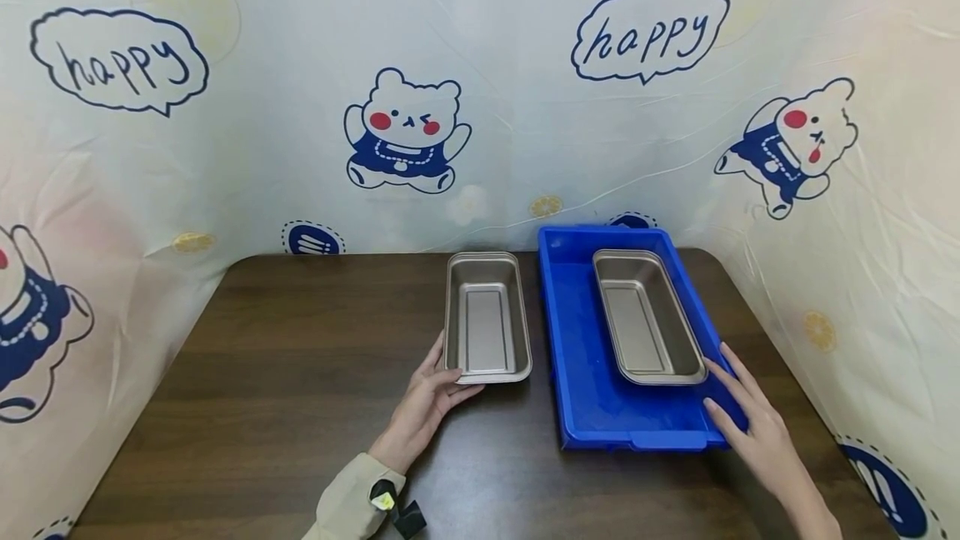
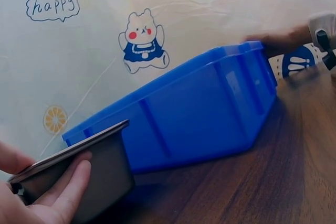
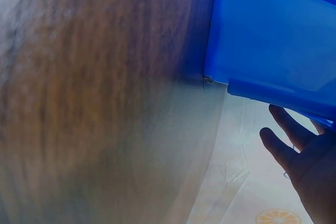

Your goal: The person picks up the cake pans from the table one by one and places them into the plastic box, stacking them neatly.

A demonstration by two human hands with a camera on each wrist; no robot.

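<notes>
A grey metal loaf pan [image 1: 487,327] lies left of the blue plastic tray [image 1: 588,411]. My left hand [image 1: 420,407] pinches its near left corner, thumb over the rim and fingers beneath, as the left wrist view also shows; there the pan [image 2: 105,179] looks tilted. Inside the tray, toward its right side, sits a second metal loaf pan [image 1: 637,323]. Over the tray's right rim, close to that pan's near right corner, is my right hand [image 1: 765,432] with fingers spread and extended. In the right wrist view, its fingers [image 3: 278,148] are beside the tray's outer wall.
Everything is on a dark brown wooden table [image 1: 300,357]. Behind and on both sides hangs a pale printed cloth [image 1: 517,107] with cartoon bears and the word happy. The blue tray's raised walls stand between the two pans.
</notes>
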